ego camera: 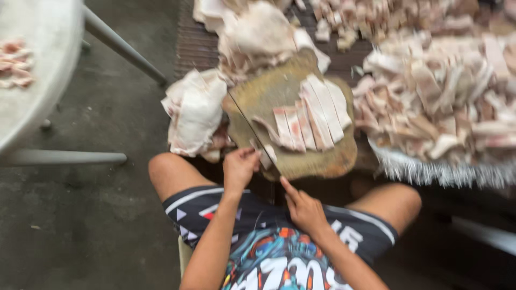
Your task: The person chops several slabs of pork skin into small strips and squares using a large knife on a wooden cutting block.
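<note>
Head view, blurred w/ motion: pork slab (314,110) on the round wooden chopping block (322,158) is already sliced into approx. 7 long strips, lying side by side, pale fat on 1 edge, pink meat on the other. My left hand (239,167) has its grip closed round a knife handle, thin blade (242,118) running up across the block's left side. My right hand (303,209) sits near the block's front edge, index finger out, grip loose, holding nothing I can make out. Small offcut just by the left fingers.

Judging by the piles, most cutting is done: big heap of cut pieces (446,102) on a tray w/ a fringed edge (441,172) to the right, more at top. Left to do: uncut skin-on slabs (196,113) left of the block & another lot (258,37) behind it, floppy, whitish, wrinkled.

Block looks worn, stained brown. Concrete floor (107,215), grey & rough. Pale round worktop (32,91) on metal legs at far left w/ a few scraps on it.
</note>
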